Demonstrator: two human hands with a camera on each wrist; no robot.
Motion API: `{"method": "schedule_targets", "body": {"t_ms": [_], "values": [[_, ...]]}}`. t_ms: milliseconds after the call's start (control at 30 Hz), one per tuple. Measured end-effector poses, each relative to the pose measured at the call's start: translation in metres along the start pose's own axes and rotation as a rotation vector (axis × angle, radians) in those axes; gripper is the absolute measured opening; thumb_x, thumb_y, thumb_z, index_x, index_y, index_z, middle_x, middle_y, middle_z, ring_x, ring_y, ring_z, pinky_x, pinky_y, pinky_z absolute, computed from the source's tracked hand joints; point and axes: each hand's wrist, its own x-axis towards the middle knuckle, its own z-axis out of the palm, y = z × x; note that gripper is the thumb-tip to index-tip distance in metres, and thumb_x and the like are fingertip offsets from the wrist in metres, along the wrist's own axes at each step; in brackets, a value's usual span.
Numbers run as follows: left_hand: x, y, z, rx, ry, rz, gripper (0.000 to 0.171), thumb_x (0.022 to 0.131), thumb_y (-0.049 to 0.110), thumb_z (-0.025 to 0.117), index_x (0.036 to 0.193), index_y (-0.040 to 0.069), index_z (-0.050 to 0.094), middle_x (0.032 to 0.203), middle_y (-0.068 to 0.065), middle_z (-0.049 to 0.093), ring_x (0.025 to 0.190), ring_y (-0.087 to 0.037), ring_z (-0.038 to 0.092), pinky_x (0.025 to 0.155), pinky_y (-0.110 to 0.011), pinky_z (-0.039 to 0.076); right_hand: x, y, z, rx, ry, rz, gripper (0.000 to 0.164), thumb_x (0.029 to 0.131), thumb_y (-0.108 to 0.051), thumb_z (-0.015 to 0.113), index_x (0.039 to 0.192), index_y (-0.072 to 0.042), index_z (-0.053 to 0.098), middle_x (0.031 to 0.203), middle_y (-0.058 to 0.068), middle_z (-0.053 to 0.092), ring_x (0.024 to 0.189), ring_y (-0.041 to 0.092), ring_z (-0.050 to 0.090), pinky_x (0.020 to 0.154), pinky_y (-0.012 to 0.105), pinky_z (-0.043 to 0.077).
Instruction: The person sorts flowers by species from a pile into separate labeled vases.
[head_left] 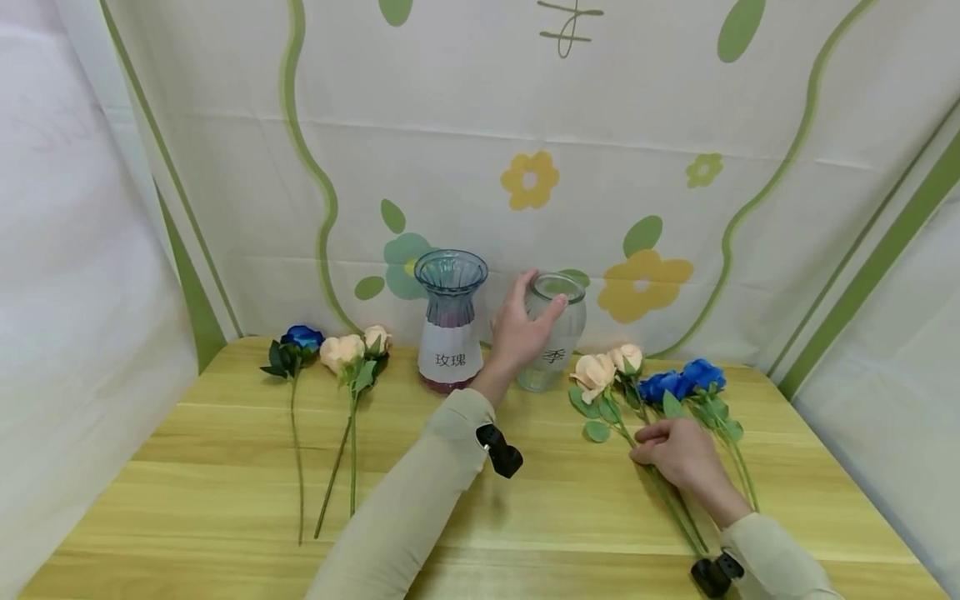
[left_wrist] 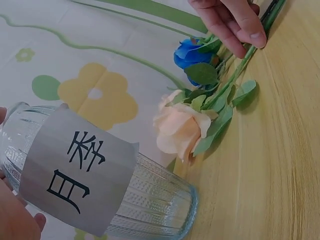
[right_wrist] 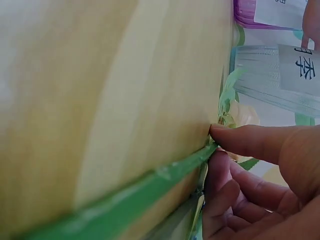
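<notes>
My left hand grips the clear glass vase near its rim, thumb to the front. The vase stands upright on the table and bears a white paper label with black characters. To the right, my right hand is low over the table. Its thumb and index finger pinch a green stem of a peach flower that lies on the tabletop. A second peach flower and blue flowers lie close by, their stems partly hidden by the hand.
A blue and purple glass vase with a white label stands left of the clear one. At the table's left lie a blue flower and peach flowers. A printed cloth backdrop rises behind the wooden table.
</notes>
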Motion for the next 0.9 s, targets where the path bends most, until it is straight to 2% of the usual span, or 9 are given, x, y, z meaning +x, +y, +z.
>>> {"method": "schedule_targets", "body": {"t_ms": [200, 433, 567, 767, 900], "values": [[0.0008, 0.0002, 0.0017, 0.006, 0.011, 0.004, 0.072, 0.101, 0.052, 0.063, 0.164, 0.027, 0.038, 0.169, 0.002, 0.045, 0.157, -0.028, 0.04, 0.13, -0.062, 0.015, -0.0002, -0.0016, 0.0, -0.017, 0.005, -0.023, 0.025, 0.09, -0.016, 0.081, 0.112, -0.004, 0.082, 0.119, 0.021, 0.078, 0.107, 0.04, 0.071, 0.08, 0.045, 0.061], [0.0017, 0.0003, 0.0015, 0.007, 0.002, 0.021, 0.072, 0.102, 0.05, 0.063, 0.165, 0.023, 0.038, 0.169, 0.0, 0.044, 0.157, -0.028, 0.04, 0.129, -0.063, 0.015, -0.0008, -0.0005, 0.002, -0.018, 0.017, -0.051, 0.024, 0.093, -0.016, 0.078, 0.114, -0.006, 0.082, 0.122, 0.021, 0.077, 0.117, 0.048, 0.066, 0.09, 0.055, 0.059], [0.002, 0.0006, 0.0013, 0.008, 0.001, 0.023, 0.072, 0.102, 0.05, 0.063, 0.165, 0.024, 0.037, 0.169, 0.0, 0.044, 0.157, -0.029, 0.04, 0.13, -0.063, 0.015, 0.0001, -0.0002, 0.0016, 0.005, 0.008, -0.043, 0.025, 0.095, -0.018, 0.075, 0.117, -0.008, 0.082, 0.127, 0.022, 0.076, 0.12, 0.049, 0.065, 0.088, 0.052, 0.06], [0.0007, -0.0009, 0.0019, 0.005, 0.006, 0.017, 0.073, 0.101, 0.051, 0.063, 0.165, 0.026, 0.037, 0.169, 0.0, 0.044, 0.156, -0.03, 0.042, 0.13, -0.063, 0.014, 0.0007, 0.0008, 0.0023, 0.113, -0.024, -0.019, 0.03, 0.1, -0.021, 0.073, 0.126, -0.007, 0.079, 0.137, 0.023, 0.071, 0.129, 0.049, 0.061, 0.091, 0.048, 0.061], [0.0004, -0.0019, 0.0033, 0.005, 0.011, 0.019, 0.072, 0.101, 0.051, 0.063, 0.164, 0.026, 0.038, 0.168, 0.001, 0.045, 0.156, -0.029, 0.042, 0.13, -0.063, 0.014, -0.0013, -0.0041, 0.0008, 0.249, -0.024, 0.001, 0.037, 0.102, -0.023, 0.072, 0.134, -0.005, 0.074, 0.142, 0.023, 0.068, 0.123, 0.036, 0.068, 0.086, 0.037, 0.063]]}}
